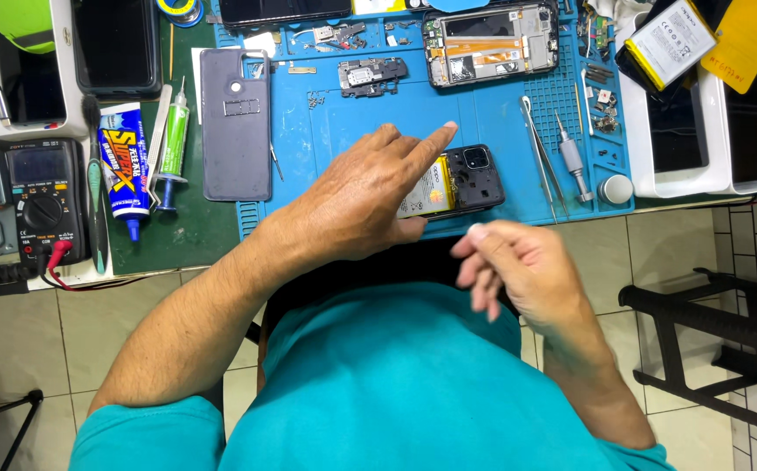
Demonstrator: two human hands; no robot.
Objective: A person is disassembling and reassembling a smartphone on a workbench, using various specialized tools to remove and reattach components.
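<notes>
One opened phone (466, 180) lies on the blue mat (352, 122), partly under your left hand (365, 196), whose flat palm rests on it, forefinger pointing away. Your right hand (518, 270) hovers nearer you, empty, fingers loosely curled.

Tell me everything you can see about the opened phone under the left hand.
The opened phone lies flat on the blue work mat, near its front edge. Its back cover is off: a black frame shows a camera module at the right end and a yellow-and-white battery. The left hand rests over its left part; the right hand hovers apart, blurred.
</notes>
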